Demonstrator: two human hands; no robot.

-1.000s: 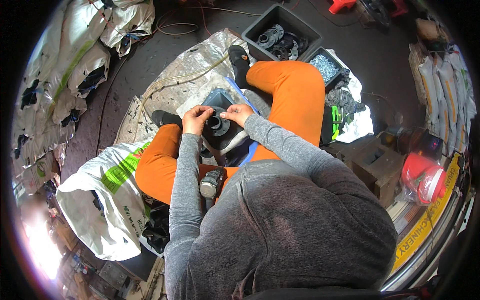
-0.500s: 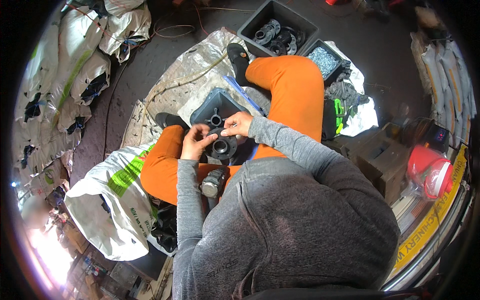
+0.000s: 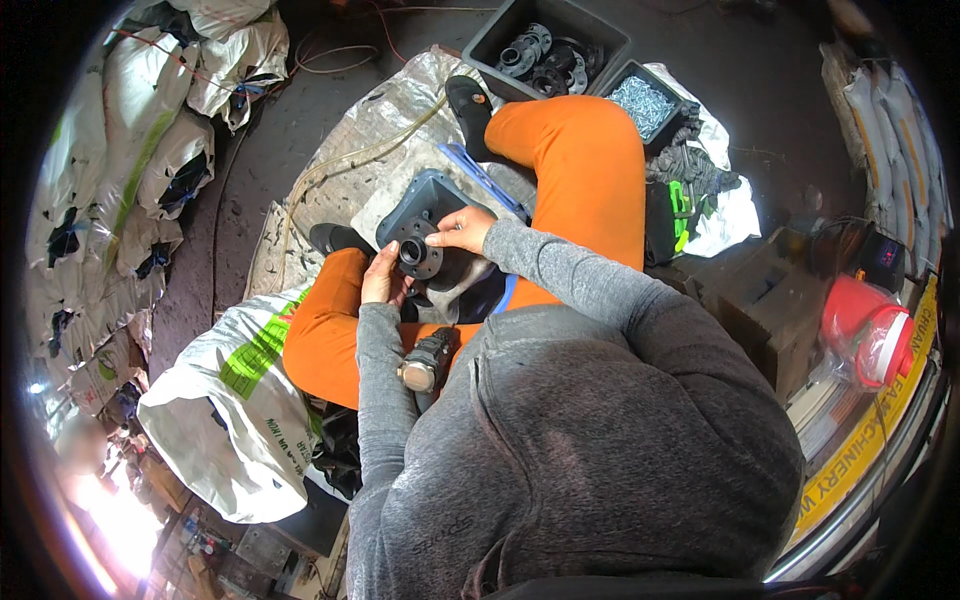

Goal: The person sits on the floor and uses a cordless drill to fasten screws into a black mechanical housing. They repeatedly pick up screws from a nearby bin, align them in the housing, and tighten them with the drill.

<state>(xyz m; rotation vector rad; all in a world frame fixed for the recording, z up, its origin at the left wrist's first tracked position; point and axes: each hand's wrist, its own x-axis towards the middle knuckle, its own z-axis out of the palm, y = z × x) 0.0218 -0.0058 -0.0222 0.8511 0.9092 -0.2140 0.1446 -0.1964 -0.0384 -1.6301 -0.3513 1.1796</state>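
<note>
A dark round flange with a raised hollow hub (image 3: 421, 260) is held over my lap, tilted toward me. My left hand (image 3: 381, 278) grips it at its left edge, thumb on the face and fingers partly hidden beneath. At its upper right edge, my right hand (image 3: 462, 230) is closed in a pinch with the fingertips against the flange. Anything small between those fingertips cannot be made out. Just beyond the flange is a grey bin (image 3: 440, 187) between my legs. Against my left thigh lies a dark tool with a silvery round end (image 3: 424, 364).
Ahead, a large grey crate (image 3: 620, 45) holds several flanges, beside a smaller bin of silvery bolts (image 3: 643, 105). A blue strip (image 3: 480, 180) lies past the bin. White sacks (image 3: 225, 425) stand at left; a cardboard box (image 3: 765, 325) and red container (image 3: 865, 335) are at right.
The flange has moved slightly up and left, toward the bin, and turned. My left hand has shifted to its left edge; my right hand has moved slightly left and up.
</note>
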